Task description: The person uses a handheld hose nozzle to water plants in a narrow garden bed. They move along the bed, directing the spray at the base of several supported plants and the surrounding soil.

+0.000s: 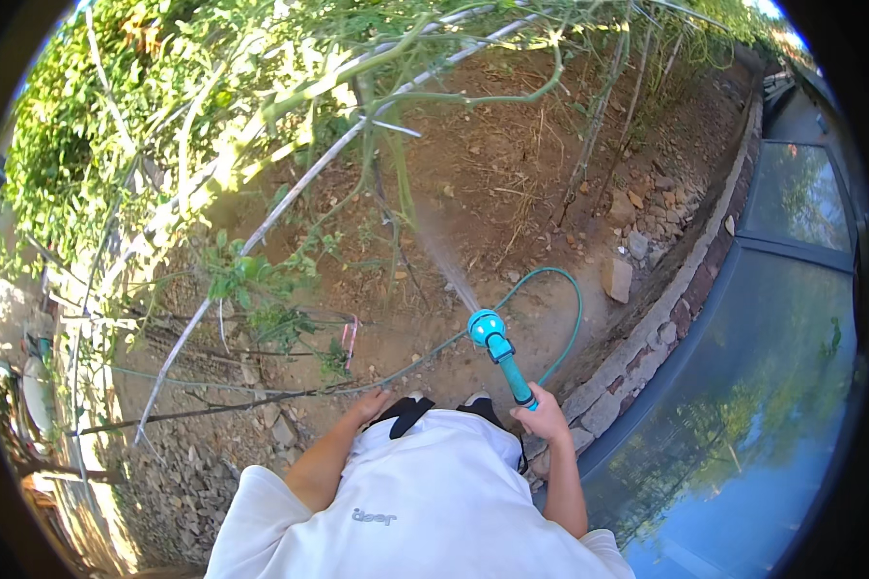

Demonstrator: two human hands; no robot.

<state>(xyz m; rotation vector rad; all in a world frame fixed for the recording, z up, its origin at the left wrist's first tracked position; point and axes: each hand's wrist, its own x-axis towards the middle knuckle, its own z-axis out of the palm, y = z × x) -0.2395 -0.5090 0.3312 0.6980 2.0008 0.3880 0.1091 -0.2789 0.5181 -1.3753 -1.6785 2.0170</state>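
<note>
My right hand (544, 414) grips the lower end of a turquoise garden hose spray nozzle (510, 365). From its round head a spray of water (449, 262) fans up and slightly left in the view, over the brown soil (478, 174). A thin green hose (578, 318) loops on the ground right of the nozzle, and a stretch of it runs left in front of my feet. Beside my left thigh hangs my left hand (371, 405), close to where the hose passes. Its fingers are partly hidden, so I cannot tell how they are held.
Bare pale branches (290, 199) and leafy stems (242, 271) cross ahead and to the left. A low stone edging (641, 362) curves along the right, beside a dark reflective glass panel (724, 391). Rubble (181, 499) lies at lower left; loose stones (615, 279) sit by the edging.
</note>
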